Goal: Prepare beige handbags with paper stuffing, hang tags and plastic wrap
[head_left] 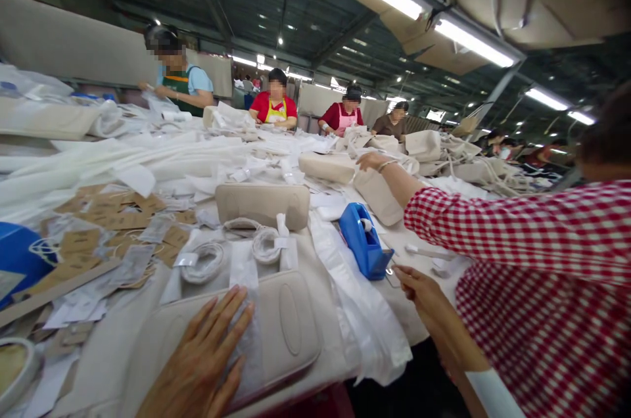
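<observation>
In the foreground, a beige case [290,313] is partly covered by the wide-spread left hand [210,346], while the right hand [420,290], fingers narrowed, hold unclear, is seen beside a blue tape dispenser [361,244].

1. So we've got just the one camera, head-worn, looking forward and down across the counter [407,313].
2. We're pretty close in: the left hand [207,339] looms large at the bottom edge, the right hand [421,290] sits right of center.
3. It's a wide view too, so we catch a checked sleeve [497,221] near on the right, co-workers [276,109] well back, and ceiling lights [473,43] up top.
</observation>
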Motion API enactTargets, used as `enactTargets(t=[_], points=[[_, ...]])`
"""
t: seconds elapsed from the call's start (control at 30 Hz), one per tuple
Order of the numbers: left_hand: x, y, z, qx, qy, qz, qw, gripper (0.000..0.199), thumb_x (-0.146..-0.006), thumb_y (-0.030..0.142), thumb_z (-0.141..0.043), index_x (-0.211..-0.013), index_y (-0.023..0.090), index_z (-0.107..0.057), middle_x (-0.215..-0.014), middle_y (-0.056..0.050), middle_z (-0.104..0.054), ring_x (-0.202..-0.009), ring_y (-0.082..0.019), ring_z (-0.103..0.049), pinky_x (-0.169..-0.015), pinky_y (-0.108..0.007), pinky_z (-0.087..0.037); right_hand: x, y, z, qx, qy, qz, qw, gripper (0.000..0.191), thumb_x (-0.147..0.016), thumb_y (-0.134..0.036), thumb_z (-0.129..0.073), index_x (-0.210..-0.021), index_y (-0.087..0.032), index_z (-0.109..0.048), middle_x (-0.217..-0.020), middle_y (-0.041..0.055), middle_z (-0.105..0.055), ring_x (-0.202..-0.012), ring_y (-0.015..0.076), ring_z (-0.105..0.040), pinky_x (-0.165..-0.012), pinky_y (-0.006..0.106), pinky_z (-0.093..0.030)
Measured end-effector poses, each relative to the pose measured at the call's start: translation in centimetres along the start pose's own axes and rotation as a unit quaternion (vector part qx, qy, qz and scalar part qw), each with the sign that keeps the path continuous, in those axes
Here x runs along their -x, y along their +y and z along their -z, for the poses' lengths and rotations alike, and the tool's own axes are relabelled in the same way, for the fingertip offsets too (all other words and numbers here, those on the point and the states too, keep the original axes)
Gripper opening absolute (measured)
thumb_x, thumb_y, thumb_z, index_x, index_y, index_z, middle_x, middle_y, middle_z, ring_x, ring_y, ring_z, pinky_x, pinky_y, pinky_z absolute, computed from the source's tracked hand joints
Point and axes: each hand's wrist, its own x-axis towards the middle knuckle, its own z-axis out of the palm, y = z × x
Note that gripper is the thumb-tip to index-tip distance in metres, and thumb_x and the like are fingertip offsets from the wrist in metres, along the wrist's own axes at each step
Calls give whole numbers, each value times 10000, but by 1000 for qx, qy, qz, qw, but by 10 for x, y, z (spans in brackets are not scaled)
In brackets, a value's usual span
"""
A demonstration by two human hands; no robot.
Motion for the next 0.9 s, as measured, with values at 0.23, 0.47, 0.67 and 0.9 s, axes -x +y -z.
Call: enactTargets(t=[0.23,0.47,0.67,0.9], points=[[3,4,2,21,-31,26,999,617,-839,209,-520,-1442,173,-391,-1562,-104,-298,-1444,-266,-257,-1185,-411,-190,-9,15,6,176,53,61,981,314,-628,-469,-633,-719,-177,-705,-633,38,-624,-657,220,-533,-626,327,-366],[0,13,18,98,-123,81,984,662,-811,182,-527,-1450,138,-356,-1567,-149,-267,-1474,-288,-157,-1193,-497,-222,48,-81,-29,585,-101,445,670,236,-775,-157,-495,-619,-240,-652,-649,81,-619,-729,279,-506,-713,410,-280],[1,15,22,131,-140,99,976,645,-825,212,-531,-1439,122,-357,-1560,-175,-267,-1480,-290,-123,-1199,-523,-197,90,-170,-176,470,-434,589,494,236,-784,-71,-577,-637,-241,-651,-684,8,-633,-778,190,-488,-740,367,-239],[1,13,21,165,-112,129,971,647,-797,215,-583,-1409,129,-393,-1545,-243,-235,-1480,-323,-97,-1168,-560,-222,59,-150,-282,487,-501,597,395,166,-755,-110,-608,-721,-210,-736,-667,27,-672,-720,174,-501,-809,371,-272]])
